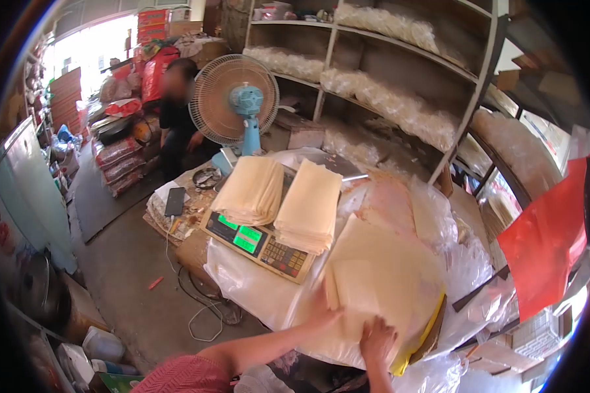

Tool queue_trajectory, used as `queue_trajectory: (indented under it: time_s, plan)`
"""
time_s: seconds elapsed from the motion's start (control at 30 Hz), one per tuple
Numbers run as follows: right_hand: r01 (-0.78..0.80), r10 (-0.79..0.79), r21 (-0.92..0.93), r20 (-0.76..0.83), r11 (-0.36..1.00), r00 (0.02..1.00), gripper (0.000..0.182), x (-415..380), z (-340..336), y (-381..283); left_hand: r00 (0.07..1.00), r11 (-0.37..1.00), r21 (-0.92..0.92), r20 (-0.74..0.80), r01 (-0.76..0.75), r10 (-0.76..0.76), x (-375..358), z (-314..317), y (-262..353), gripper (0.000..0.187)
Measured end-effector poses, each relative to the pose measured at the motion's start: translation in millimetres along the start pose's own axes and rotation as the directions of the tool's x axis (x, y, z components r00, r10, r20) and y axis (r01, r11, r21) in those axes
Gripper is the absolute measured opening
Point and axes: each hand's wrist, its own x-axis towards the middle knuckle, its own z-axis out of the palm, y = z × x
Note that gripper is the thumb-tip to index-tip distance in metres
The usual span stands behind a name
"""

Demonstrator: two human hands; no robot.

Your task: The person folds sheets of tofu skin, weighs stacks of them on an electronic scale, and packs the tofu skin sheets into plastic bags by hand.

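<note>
A wide stack of thin, pale yellow sheets (380,275) lies on clear plastic in front of me. My left hand (321,313) rests on its near left edge, fingers spread flat. My right hand (375,340) presses on the stack's near edge, fingers curled over it. Whether either hand grips a sheet is unclear. Two smaller stacks of the same sheets (308,204) sit on an electronic scale (259,243) with green displays, just beyond the big stack.
A blue standing fan (236,101) faces the table. A person in black (177,121) sits behind it. Shelves (400,78) hold bagged goods. A phone (175,201) lies on a low table. Cables trail on the floor (203,308). A red sheet (544,239) hangs at right.
</note>
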Motion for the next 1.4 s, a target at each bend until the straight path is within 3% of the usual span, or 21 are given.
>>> queue_trajectory:
  time_s: [0.03,0.07,0.1,0.13,0.2,0.23,0.27,0.33,0.4,0.47,0.5,0.57,0.7,0.77,0.83,0.9,0.93,1.0,1.1,1.2,1.4]
  plan:
    - [-0.010,0.003,0.064,0.118,0.998,0.993,0.045,-7,5,-5,1.000,1.000,0.001,-0.018,-0.004,0.004,-4,1,-10,0.082]
    - [0.003,-0.011,0.067,0.115,0.998,0.993,0.045,-12,7,-9,0.987,0.986,-0.154,0.155,0.064,-0.040,-8,-5,-11,0.080]
    - [0.095,-0.103,0.176,0.036,0.980,0.994,0.045,-16,8,-11,0.942,0.944,-0.291,0.332,0.156,-0.053,-9,-10,-12,0.078]
    - [0.189,-0.182,0.276,-0.052,0.942,0.982,0.044,-18,10,-12,0.944,0.945,-0.291,0.326,0.151,-0.051,-6,-15,-12,0.078]
    - [0.177,-0.153,0.193,-0.132,0.965,0.979,0.044,-10,22,4,0.908,0.964,-0.183,0.338,-0.193,0.246,12,-55,54,0.078]
    - [0.155,-0.129,0.106,-0.214,0.982,0.968,0.045,-5,26,14,0.894,0.939,-0.192,0.299,-0.287,0.334,31,-72,73,0.078]
    - [0.142,-0.118,0.113,-0.198,0.983,0.973,0.045,-3,25,21,0.869,0.904,-0.195,0.259,-0.380,0.421,53,-90,93,0.079]
    - [0.152,-0.128,0.099,-0.217,0.983,0.968,0.045,-3,30,23,0.922,0.905,-0.273,0.119,-0.327,0.369,95,-123,137,0.078]
    - [0.163,-0.141,0.080,-0.236,0.983,0.962,0.045,-4,34,25,0.984,0.947,-0.290,0.062,-0.140,0.164,132,-153,166,0.078]
    - [0.163,-0.141,0.067,-0.259,0.984,0.956,0.046,-5,38,26,0.979,0.956,-0.217,-0.086,-0.199,0.184,175,-159,144,0.071]
    - [0.165,-0.142,0.068,-0.263,0.984,0.954,0.046,-5,38,26,0.978,0.955,-0.216,-0.088,-0.203,0.188,188,-165,134,0.071]
    - [0.164,-0.136,0.098,-0.245,0.982,0.960,0.048,-5,37,26,0.973,0.994,-0.016,0.204,0.110,-0.105,205,-178,120,0.067]
    - [0.158,-0.132,0.086,-0.252,0.984,0.959,0.045,-8,31,20,0.974,0.983,-0.158,0.221,0.096,-0.060,204,-187,102,0.061]
    - [0.152,-0.122,0.098,-0.261,0.984,0.958,0.045,-8,27,16,0.995,0.995,-0.024,0.003,-0.099,0.099,207,-202,100,0.056]
    - [0.151,-0.121,0.095,-0.264,0.984,0.957,0.045,-8,27,14,0.980,0.905,0.424,-0.186,0.019,0.066,224,-235,91,0.057]
    - [0.152,-0.122,0.091,-0.272,0.984,0.955,0.046,-7,29,16,0.933,0.543,0.781,-0.361,0.310,-0.013,233,-263,79,0.060]
    - [0.142,-0.113,0.089,-0.269,0.986,0.956,0.046,-8,32,18,0.932,0.544,0.780,-0.362,0.308,-0.008,238,-278,66,0.060]
    - [0.134,-0.106,0.086,-0.267,0.987,0.958,0.046,-6,34,18,0.938,0.583,0.736,-0.279,0.345,-0.203,243,-299,50,0.062]
    - [0.136,-0.113,0.072,-0.263,0.988,0.958,0.047,-8,32,16,0.896,0.624,0.643,-0.292,0.443,-0.335,243,-305,66,0.061]
    - [0.140,-0.116,0.068,-0.279,0.988,0.953,0.047,-8,33,17,0.937,0.607,0.713,-0.274,0.350,-0.219,246,-307,65,0.064]
    - [0.140,-0.112,0.073,-0.295,0.987,0.949,0.047,-9,35,18,0.930,0.613,0.717,-0.358,0.332,-0.084,246,-305,65,0.065]
